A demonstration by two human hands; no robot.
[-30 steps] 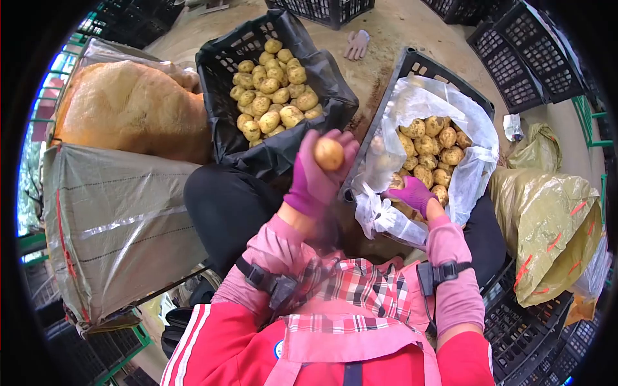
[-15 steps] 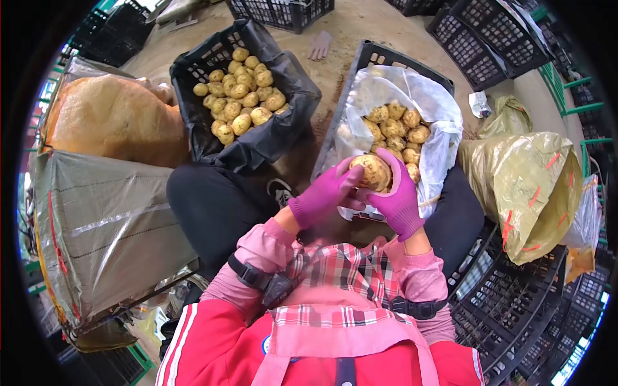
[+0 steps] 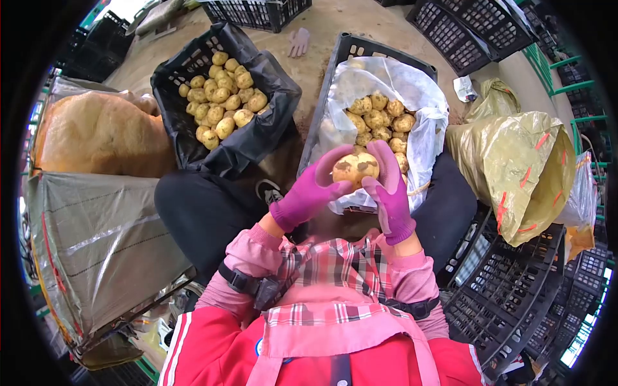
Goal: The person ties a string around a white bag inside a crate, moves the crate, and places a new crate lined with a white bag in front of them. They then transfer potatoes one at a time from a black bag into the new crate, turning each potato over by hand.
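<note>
Between my two purple-gloved hands is a large potato (image 3: 355,171), pale yellow with brown soil patches. My left hand (image 3: 313,193) grips its left side, and my right hand (image 3: 391,193) curves round its right side, thumb near the bottom. Just beyond the hands stands a black crate (image 3: 343,48) lined with a white sheet (image 3: 430,119), with several soil-marked potatoes (image 3: 380,119) inside. To the left, a crate lined with black plastic (image 3: 273,87) holds several cleaner-looking potatoes (image 3: 222,96).
A tan sack (image 3: 103,135) and a grey tarp-covered stack (image 3: 109,238) stand at my left. On the right lie an open yellowish sack (image 3: 515,167) and black crates (image 3: 508,289). A loose glove (image 3: 299,42) rests on the floor, with more crates (image 3: 257,13) behind.
The potato has been turned, and a side with brown patches now shows. Both hands have moved slightly left in the view, and the whole scene has shifted left too.
</note>
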